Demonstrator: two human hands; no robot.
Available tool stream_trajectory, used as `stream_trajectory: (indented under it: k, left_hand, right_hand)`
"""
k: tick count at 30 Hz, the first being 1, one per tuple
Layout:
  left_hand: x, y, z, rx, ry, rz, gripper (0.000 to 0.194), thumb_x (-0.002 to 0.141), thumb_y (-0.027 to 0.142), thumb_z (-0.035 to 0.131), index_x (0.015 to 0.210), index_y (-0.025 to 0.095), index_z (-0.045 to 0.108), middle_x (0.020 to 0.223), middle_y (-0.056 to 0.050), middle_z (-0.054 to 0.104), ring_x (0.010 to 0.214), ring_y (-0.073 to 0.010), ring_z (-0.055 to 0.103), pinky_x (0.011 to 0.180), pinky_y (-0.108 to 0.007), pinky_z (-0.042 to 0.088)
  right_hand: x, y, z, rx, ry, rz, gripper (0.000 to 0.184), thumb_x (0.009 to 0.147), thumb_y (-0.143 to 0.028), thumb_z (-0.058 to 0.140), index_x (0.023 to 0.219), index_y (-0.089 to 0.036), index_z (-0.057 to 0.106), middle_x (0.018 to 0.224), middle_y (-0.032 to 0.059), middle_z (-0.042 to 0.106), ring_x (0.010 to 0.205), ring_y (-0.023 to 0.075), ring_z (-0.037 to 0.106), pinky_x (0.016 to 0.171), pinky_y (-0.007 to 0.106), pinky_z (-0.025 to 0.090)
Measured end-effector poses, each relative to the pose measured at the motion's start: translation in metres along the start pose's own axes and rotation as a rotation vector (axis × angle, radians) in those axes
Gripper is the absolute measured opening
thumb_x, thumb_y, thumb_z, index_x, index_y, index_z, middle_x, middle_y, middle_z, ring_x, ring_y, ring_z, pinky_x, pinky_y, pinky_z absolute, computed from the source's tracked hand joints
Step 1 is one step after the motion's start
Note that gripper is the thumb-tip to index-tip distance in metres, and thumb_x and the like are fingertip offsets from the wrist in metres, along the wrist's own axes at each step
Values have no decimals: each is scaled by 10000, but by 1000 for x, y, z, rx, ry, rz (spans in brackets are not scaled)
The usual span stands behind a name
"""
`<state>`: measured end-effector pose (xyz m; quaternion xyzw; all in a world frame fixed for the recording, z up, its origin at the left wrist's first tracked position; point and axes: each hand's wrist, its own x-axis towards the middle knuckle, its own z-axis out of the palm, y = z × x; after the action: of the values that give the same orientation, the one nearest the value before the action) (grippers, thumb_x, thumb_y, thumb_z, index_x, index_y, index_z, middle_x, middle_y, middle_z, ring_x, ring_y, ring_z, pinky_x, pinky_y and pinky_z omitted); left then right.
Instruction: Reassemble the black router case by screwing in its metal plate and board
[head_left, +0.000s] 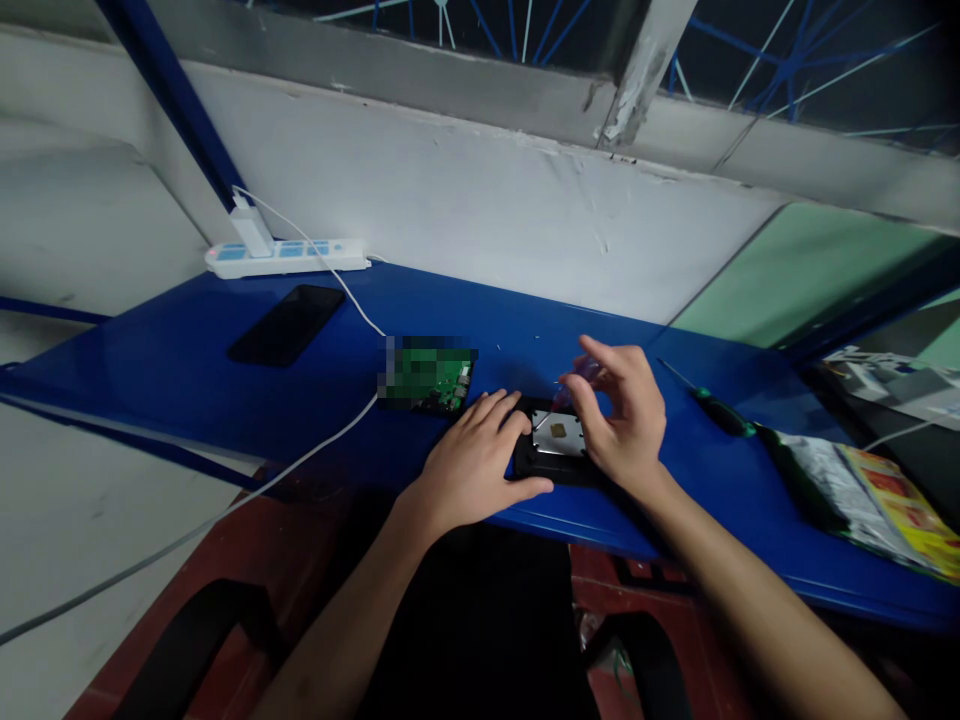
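A small black case lies on the blue table, with a silver metal plate set in it and a gold-brown square at the plate's middle. My left hand holds the case at its left end, thumb along the near side and fingers across the far side. Between the fingers of my right hand is a slim screwdriver with a see-through purplish handle, partly hidden by the fingers. Its shaft slants down to the plate's left edge. A green circuit board sits beyond my left hand, partly blurred out.
Toward the right lie a green-and-black screwdriver and a shiny packet. A black phone and a white power strip are at the left. A white cable crosses the table's front edge.
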<state>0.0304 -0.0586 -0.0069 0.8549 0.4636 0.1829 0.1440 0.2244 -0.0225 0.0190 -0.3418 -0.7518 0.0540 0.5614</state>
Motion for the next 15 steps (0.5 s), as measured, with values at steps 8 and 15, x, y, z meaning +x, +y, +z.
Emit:
stream_trajectory:
  k: [8,15]
  left_hand:
    - [0,1,0,-13,22,6,567,827,609,717,1183,198,561,1565,-149,412,1494,-345,309,1224,-519,289]
    - [0,-1,2,0,18,13,584,836,645,688,1187,197,559,1581,-147,388,1500,-341,298,1230,-513,277]
  right_hand:
    - [0,0,-2,18,-52,-12,434,945,-213,595,1363,-326,568,1065,59,584,862,182,650,636,352,605]
    - [3,-4,-4,3,-114,-22,495,1010,-191,405,1491,-302,442,1246,97,631,953,195,706,862,436,579]
